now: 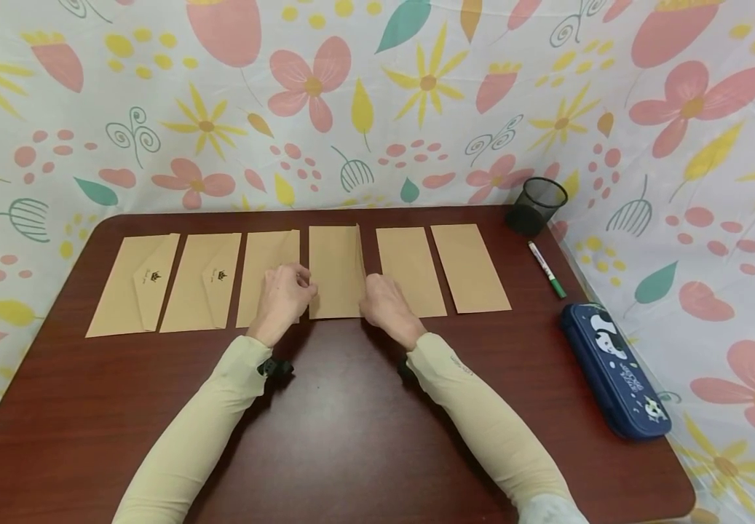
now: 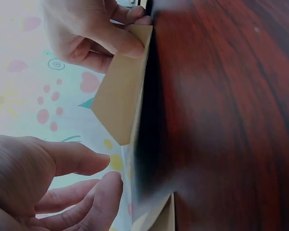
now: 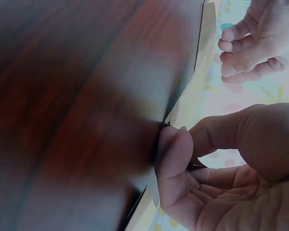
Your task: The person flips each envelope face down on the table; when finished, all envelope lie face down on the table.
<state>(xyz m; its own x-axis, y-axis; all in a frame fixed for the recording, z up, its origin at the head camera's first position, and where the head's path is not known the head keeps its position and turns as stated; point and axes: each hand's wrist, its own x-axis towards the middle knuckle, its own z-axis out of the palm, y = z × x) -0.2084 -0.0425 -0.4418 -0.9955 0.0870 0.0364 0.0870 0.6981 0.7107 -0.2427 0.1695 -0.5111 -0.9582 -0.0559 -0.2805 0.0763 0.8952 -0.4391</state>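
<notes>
A tan paper envelope (image 1: 334,273) lies mid-row on the table, its right-side flap (image 2: 120,98) standing up from it. My right hand (image 1: 390,307) is at that envelope's lower right corner, thumb and fingers pinching the flap's near end. To the left, my left hand (image 1: 281,297) hovers over the gap beside another envelope (image 1: 261,258), its fingers loosely bent. In the left wrist view the thumb and fingertips (image 2: 116,180) of the left hand stand apart with nothing between them.
Two envelopes on the left (image 1: 115,284) have folded flaps with a small crown print. Two more envelopes (image 1: 472,269) lie flat on the right. Beyond them are a black mesh pen cup (image 1: 537,204), a green-and-white marker (image 1: 547,271) and a dark blue pencil case (image 1: 613,371).
</notes>
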